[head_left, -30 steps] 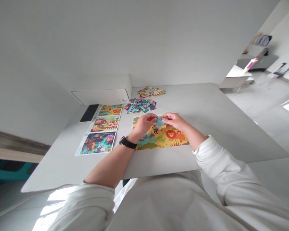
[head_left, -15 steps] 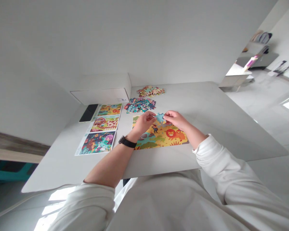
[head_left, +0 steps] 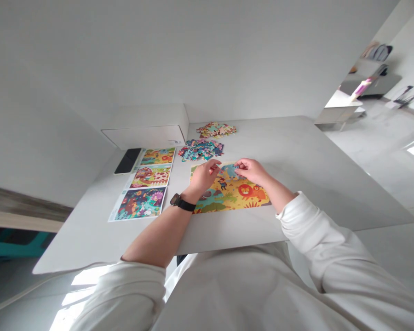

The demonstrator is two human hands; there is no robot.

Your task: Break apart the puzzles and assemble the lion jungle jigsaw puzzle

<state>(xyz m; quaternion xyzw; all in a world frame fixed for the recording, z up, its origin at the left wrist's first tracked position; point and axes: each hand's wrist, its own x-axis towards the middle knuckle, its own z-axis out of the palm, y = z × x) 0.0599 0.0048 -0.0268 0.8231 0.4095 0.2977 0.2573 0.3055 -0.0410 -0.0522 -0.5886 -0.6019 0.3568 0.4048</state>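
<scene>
A partly built yellow jigsaw with lions lies flat on the white table. Over its far edge, my left hand and my right hand both pinch one small blue puzzle piece, held low against the puzzle's top. A black watch sits on my left wrist. Two heaps of loose pieces lie beyond: a blue one and a pinkish one.
Three picture cards lie in a column left of the puzzle. A black phone and a white box sit at the far left. A wall rises behind the table; floor and shelves show at right.
Both hands have lowered the blue piece from slightly above the puzzle down onto its far edge. The camera view has shifted a little.
</scene>
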